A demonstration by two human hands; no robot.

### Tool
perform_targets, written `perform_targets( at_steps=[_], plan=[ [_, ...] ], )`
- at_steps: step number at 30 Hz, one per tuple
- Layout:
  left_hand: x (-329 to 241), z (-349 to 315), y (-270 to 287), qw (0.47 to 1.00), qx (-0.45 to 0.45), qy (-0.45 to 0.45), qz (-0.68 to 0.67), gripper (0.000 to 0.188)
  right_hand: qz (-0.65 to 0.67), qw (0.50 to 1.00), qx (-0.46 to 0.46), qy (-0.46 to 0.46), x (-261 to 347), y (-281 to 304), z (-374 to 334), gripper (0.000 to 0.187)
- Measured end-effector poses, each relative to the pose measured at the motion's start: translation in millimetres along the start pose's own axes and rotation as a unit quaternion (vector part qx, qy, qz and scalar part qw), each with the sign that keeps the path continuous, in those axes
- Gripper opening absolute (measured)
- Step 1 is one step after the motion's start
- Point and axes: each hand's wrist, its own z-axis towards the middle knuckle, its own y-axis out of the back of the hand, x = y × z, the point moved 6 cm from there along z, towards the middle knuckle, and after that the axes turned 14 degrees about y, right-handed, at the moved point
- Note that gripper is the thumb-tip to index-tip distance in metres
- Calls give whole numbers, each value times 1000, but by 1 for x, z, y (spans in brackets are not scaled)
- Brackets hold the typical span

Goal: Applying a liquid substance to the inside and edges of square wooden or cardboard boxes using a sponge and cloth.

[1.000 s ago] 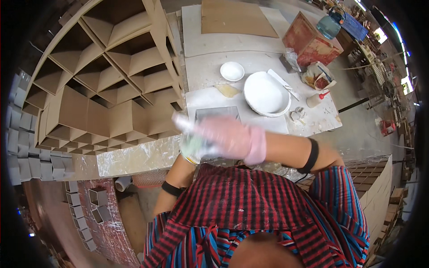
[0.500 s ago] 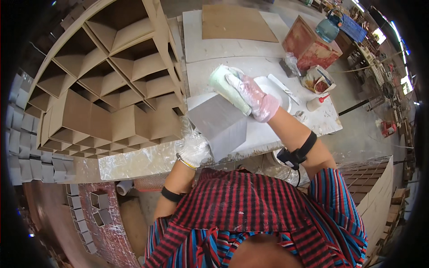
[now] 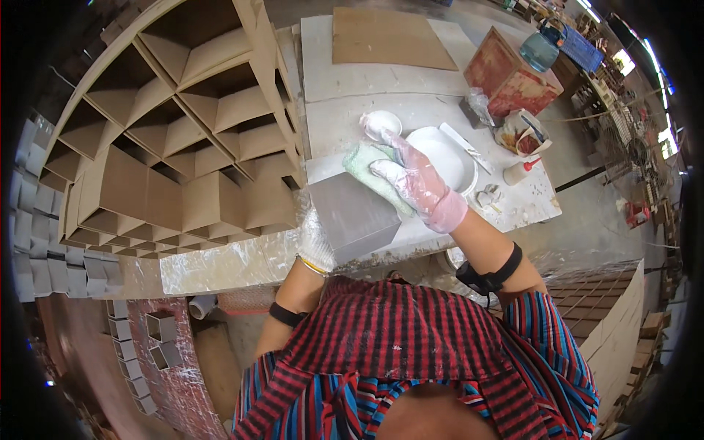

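Note:
A grey box [image 3: 356,209] sits at the front of the white worktable, a flat face turned up. My left hand [image 3: 315,240], in a white knit glove, grips its left side; most of those fingers are hidden by the box. In a pink, white-smeared glove, my right hand [image 3: 416,182] is closed round a pale green cloth [image 3: 369,170], which rests along the box's far right edge. Just beyond the cloth is a small round white dish [image 3: 383,122]. A larger white bowl [image 3: 463,183] lies to the right of my right hand.
A large brown compartment rack [image 3: 213,198] stands close on the left. Right of the bowl are a white flat tool [image 3: 460,139], a red-tipped bottle [image 3: 518,172] and an open bag [image 3: 522,136]. Behind them, a blue jug [image 3: 541,48] tops a red-stained box [image 3: 506,73].
My right hand and the cloth have drawn back toward me, uncovering the small white dish. The grey box has shifted slightly and sits at a different tilt, still against my left hand.

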Motion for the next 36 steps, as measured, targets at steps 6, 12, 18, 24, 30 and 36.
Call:
perform_targets(
  at_steps=[6, 12, 18, 24, 30, 36],
  plan=[
    [-25, 21, -4, 905, 32, 213, 365, 26, -226, 936, 263, 58, 20, -28, -14, 77],
    [19, 0, -11, 955, 3, 164, -247, 41, -283, 930, 140, 188, 12, -7, 13, 79],
    [-16, 10, -22, 995, 86, -5, 52, 34, -176, 934, 227, 211, 33, -38, -13, 77],
    [21, 3, -14, 952, 83, 185, -227, 40, -171, 961, 173, 131, -18, -13, 23, 78],
    [16, 4, -9, 961, 124, 128, -211, 39, -88, 937, 253, 223, 25, -61, -6, 78],
    [20, 3, -6, 980, 36, 143, -134, 39, -179, 926, 260, 206, -3, -71, 6, 76]
  ],
)
